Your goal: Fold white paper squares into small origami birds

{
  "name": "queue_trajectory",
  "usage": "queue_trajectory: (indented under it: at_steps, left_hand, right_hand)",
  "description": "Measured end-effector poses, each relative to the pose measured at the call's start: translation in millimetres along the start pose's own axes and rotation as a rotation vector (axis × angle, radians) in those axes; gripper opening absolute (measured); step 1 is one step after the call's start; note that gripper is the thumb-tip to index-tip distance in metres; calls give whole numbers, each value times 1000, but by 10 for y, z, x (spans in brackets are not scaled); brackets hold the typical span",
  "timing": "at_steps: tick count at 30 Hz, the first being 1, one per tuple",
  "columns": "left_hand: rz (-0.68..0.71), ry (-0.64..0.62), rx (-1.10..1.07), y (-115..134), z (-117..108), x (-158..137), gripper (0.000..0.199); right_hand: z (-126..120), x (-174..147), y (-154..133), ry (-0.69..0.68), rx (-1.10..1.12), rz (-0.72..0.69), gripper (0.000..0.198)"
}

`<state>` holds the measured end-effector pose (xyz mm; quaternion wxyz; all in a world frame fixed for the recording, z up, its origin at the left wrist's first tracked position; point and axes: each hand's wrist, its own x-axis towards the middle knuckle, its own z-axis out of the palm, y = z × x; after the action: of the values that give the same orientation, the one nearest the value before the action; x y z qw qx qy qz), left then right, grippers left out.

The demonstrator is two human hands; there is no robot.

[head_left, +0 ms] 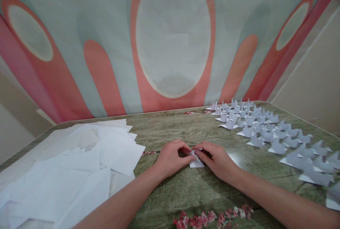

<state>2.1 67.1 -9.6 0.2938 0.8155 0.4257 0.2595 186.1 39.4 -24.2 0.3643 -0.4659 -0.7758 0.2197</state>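
From where I stand, a person's left hand (172,157) and right hand (217,158) meet midway between the table's (164,128) side edges, fingertips nearly closed on a small folded paper (197,163), probably steadying it from both sides. Loose sheets (75,172) overlap toward the left edge, seemingly for easy reach; paper figures (267,135) (bird-like, I'd say) stand in rows toward the right.
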Motion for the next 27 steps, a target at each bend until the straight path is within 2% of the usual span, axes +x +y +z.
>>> queue_trajectory:
  at_steps: [7, 10, 20, 27]
  left_hand:
    - [51, -72, -14, 56, -97, -9, 24]
    - [68, -88, -3, 73, -118, -1, 33]
    - [-10, 42, 28, 74, 31, -30, 29]
    - [-5, 60, 72, 98, 46, -61, 32]
  right_hand:
    - [-3, -10, -2, -5, 10, 0, 14]
    - [1, -7, 4, 6, -4, -12, 14]
    - [0, -29, 25, -3, 14, -31, 21]
    - [19, -38, 29, 13, 19, -30, 20]
